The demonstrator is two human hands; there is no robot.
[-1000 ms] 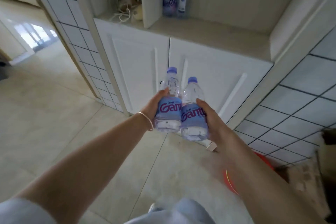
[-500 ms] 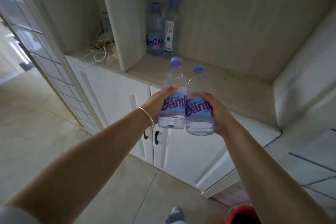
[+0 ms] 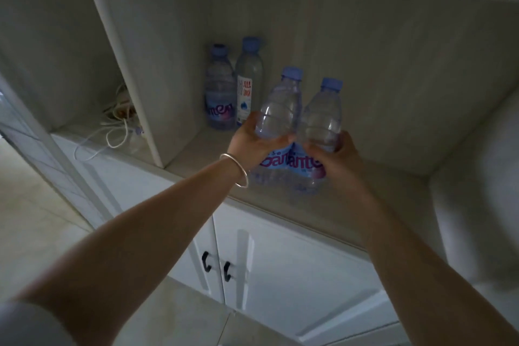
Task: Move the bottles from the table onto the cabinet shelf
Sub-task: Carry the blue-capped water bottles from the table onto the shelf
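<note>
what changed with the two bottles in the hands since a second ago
Both hands carried their bottles forward and up, from in front of the lower cabinet doors to over the shelf. The left hand still grips the left bottle and the right hand the right bottle; whether their bases touch the shelf yet is unclear. The two bottles at the back stayed put.

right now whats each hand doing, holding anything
Left hand: gripping the left water bottle.
Right hand: gripping the right water bottle.
</note>
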